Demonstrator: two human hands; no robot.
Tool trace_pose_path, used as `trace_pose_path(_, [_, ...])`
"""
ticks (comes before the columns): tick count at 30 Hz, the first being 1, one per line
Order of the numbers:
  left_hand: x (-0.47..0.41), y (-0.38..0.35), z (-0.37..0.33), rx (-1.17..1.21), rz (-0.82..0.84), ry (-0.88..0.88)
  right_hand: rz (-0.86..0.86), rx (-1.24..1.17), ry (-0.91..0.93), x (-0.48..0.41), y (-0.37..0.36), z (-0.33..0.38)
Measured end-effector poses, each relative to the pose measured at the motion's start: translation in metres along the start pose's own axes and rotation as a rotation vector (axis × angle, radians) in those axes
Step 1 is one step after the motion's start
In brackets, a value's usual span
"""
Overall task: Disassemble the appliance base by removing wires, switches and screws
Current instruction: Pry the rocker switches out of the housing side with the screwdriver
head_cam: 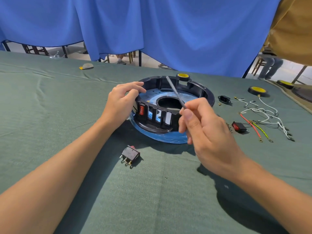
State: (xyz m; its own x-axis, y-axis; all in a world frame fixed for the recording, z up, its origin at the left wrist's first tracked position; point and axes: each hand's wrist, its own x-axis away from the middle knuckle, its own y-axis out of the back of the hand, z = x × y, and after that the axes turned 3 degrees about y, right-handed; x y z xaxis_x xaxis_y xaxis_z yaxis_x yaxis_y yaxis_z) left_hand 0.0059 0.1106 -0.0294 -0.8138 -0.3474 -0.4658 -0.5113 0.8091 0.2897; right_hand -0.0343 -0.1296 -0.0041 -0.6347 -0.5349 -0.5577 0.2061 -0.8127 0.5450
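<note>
appliance base (208,97) at mid-table on the green cloth (67,119), both hands engaged
left hand (123,102) gripped the base's left rim, fingers curled over it; right hand (207,132) pinched a thin metal tool (173,92), its shaft angled over the base interior. one red switch (141,109) sat in the front wall; a loose switch (130,154) lay just before the base, wires (263,115) to its right

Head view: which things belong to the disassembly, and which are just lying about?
Job: appliance base, held by left hand; red switch still in it; thin metal tool in right hand; loose switches; power inlet; wires.
Lying about: tape rolls; yellow-grey scrap far left.
</note>
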Motion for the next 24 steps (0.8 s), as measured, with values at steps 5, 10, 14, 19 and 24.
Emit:
trace_pose_path(5, [0.0, 0.003, 0.002, 0.188, 0.01, 0.061, 0.205, -0.066, -0.022, 0.001, -0.023, 0.015])
trace_pose_path(10, [-0.003, 0.004, 0.006, 0.231, -0.052, 0.14, 0.254, 0.048, 0.044, -0.005, -0.043, 0.019])
trace_pose_path(14, [-0.001, 0.004, 0.007, 0.18, -0.076, 0.123, 0.454, 0.068, 0.111, -0.012, -0.049, 0.015])
trace_pose_path(19, [0.004, -0.002, -0.001, 0.083, -0.119, 0.093, 0.583, 0.127, 0.136, -0.017, -0.05, 0.012])
trace_pose_path(24, [0.009, -0.006, -0.013, -0.106, -0.149, -0.068, 0.464, 0.079, 0.145, -0.014, -0.018, 0.011])
